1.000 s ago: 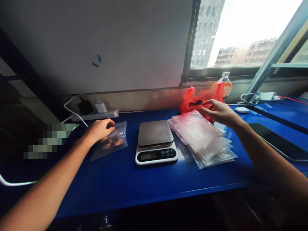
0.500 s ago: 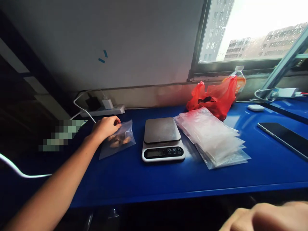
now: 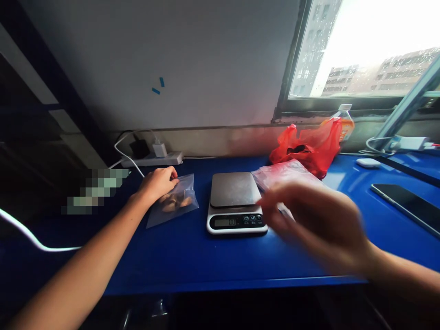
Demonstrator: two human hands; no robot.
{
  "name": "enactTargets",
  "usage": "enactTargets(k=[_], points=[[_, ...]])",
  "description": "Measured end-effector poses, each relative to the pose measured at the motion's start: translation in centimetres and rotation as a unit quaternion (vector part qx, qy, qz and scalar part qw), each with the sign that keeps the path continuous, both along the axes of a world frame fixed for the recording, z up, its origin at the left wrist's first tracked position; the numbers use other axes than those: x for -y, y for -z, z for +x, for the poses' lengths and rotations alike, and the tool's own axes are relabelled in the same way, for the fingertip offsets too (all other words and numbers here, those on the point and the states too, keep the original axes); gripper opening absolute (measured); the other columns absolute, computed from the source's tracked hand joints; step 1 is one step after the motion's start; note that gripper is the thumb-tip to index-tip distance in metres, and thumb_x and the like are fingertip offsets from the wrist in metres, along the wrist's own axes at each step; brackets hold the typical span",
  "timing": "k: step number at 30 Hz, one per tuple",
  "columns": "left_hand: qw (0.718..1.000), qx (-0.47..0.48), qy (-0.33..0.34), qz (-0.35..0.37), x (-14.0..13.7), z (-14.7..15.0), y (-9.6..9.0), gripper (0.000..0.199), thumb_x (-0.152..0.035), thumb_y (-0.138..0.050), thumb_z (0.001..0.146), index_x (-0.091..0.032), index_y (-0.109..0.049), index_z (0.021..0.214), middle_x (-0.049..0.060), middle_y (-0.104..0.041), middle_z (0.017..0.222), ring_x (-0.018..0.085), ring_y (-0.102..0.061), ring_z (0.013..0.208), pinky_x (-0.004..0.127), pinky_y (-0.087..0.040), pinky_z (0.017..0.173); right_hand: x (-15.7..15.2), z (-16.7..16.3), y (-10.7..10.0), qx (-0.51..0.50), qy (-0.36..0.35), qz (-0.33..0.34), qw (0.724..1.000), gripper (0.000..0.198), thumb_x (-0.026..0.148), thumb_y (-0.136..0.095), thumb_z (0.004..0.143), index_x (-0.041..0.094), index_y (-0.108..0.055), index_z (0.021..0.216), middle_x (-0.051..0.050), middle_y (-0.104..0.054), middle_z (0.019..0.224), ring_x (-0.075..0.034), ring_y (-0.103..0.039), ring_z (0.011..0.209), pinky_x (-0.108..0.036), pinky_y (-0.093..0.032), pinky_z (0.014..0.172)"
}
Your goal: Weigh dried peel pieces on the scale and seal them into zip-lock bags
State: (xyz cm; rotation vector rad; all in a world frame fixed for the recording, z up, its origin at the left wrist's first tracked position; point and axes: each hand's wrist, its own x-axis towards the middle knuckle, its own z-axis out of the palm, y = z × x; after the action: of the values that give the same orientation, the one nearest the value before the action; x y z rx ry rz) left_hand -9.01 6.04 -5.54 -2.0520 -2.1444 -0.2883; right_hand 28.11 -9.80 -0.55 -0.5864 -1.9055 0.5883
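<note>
My left hand is closed at the upper edge of a clear plastic bag, its fingers bent down on the film. Several brown pieces lie inside; what kind they are I cannot make out. To the right of the bag stands a kitchen scale with a bare metal plate and a lit display that seems to read zero. My right hand hangs over the table just right of the scale, smeared by motion. Behind it, a stack of clear plastic bags is partly hidden.
A red carrier bag and a bottle stand by the window. A phone and a small white case lie at the right. At the back left is a power strip with cables. The blue table's front edge runs below.
My right hand has risen from the lower right corner and moved left, close to the scale. My left hand stays at the bag. The view has shifted slightly.
</note>
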Motion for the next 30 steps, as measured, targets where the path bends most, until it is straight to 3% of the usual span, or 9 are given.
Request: enactTargets(k=[6,11,13,16,18,20,21,25,30], points=[[1.0,-0.005,0.021,-0.001,-0.4,-0.1,0.2,0.015,-0.029,-0.06,0.078,-0.021,-0.069,0.086,0.009,-0.074,0.094,0.028,-0.069,0.09,0.032,-0.051,0.075,-6.6,-1.1,-0.2,0.002,0.071,0.006,0.997,0.014,0.026,-0.059,0.09,0.015,-0.066,0.094,0.0,-0.062,0.07,-0.01,-0.056,0.062,-0.024,-0.045,0.057],[0.999,-0.008,0.049,0.01,-0.5,-0.1,-0.3,0.009,-0.024,-0.06,0.074,-0.02,-0.068,0.074,0.009,-0.068,0.086,0.028,-0.066,0.089,0.035,-0.05,0.081,-6.1,-1.3,1.3,0.046,0.067,0.01,0.997,0.015,0.025,-0.055,0.089,0.014,-0.065,0.091,-0.001,-0.063,0.07,-0.011,-0.056,0.063,-0.025,-0.045,0.059],[0.998,-0.002,0.064,0.026,0.0,0.0,-1.4,0.009,-0.022,-0.059,0.074,-0.019,-0.067,0.072,0.008,-0.064,0.081,0.027,-0.064,0.083,0.035,-0.05,0.079,-5.7,-1.4,1.6,0.056,0.053,0.011,0.997,0.014,0.025,-0.055,0.089,0.014,-0.064,0.091,-0.001,-0.062,0.07,-0.011,-0.056,0.063,-0.025,-0.045,0.06],[0.991,0.018,0.111,0.076,1.7,1.1,-3.7,0.013,-0.021,-0.052,0.082,-0.018,-0.065,0.084,0.006,-0.061,0.087,0.02,-0.061,0.079,0.031,-0.05,0.079,-5.7,-1.5,1.6,0.051,0.033,-0.01,0.998,0.016,0.025,-0.055,0.088,0.014,-0.06,0.098,0.0,-0.06,0.07,-0.01,-0.054,0.063,-0.026,-0.044,0.061],[0.973,0.04,0.182,0.139,3.5,3.0,-4.9,0.016,-0.022,-0.047,0.089,-0.019,-0.063,0.091,0.004,-0.06,0.093,0.016,-0.059,0.08,0.027,-0.049,0.079,-5.9,-1.8,1.5,0.03,0.026,-0.06,0.997,0.02,0.028,-0.055,0.088,0.016,-0.055,0.103,0.002,-0.058,0.071,-0.01,-0.052,0.063,-0.026,-0.043,0.061],[0.902,0.079,0.344,0.249,5.5,5.7,-5.2,0.013,-0.026,-0.052,0.091,-0.02,-0.063,0.087,0.003,-0.06,0.088,0.014,-0.057,0.075,0.026,-0.048,0.072,-6.1,-2.2,1.6,0.002,0.013,-0.128,0.992,0.024,0.033,-0.057,0.088,0.018,-0.049,0.104,0.003,-0.056,0.072,-0.01,-0.051,0.064,-0.026,-0.042,0.06],[0.879,0.078,0.394,0.259,6.5,7.2,-5.1,0.011,-0.027,-0.054,0.093,-0.021,-0.063,0.09,0.002,-0.06,0.088,0.014,-0.058,0.074,0.025,-0.048,0.07,-6.0,-2.4,1.7,-0.011,0.0,-0.161,0.987,0.025,0.036,-0.057,0.088,0.02,-0.046,0.104,0.004,-0.054,0.073,-0.01,-0.051,0.064,-0.025,-0.041,0.058],[0.832,0.048,0.491,0.253,9.2,12.1,-3.5,0.009,-0.018,-0.053,0.096,-0.022,-0.062,0.095,0.001,-0.061,0.086,0.013,-0.059,0.074,0.024,-0.047,0.067,-5.3,-3.3,2.4,-0.026,-0.089,-0.238,0.967,0.025,0.038,-0.057,0.09,0.023,-0.038,0.098,0.008,-0.046,0.07,-0.008,-0.044,0.06,-0.022,-0.034,0.052],[0.811,0.09,0.526,0.24,10.2,13.5,-2.8,0.011,-0.011,-0.056,0.094,-0.021,-0.062,0.092,-0.001,-0.059,0.083,0.009,-0.054,0.066,0.02,-0.043,0.059,-4.8,-3.4,2.9,-0.026,-0.205,-0.269,0.941,0.018,0.025,-0.053,0.091,0.023,-0.036,0.095,0.007,-0.048,0.075,-0.005,-0.036,0.056,-0.019,-0.028,0.049]])
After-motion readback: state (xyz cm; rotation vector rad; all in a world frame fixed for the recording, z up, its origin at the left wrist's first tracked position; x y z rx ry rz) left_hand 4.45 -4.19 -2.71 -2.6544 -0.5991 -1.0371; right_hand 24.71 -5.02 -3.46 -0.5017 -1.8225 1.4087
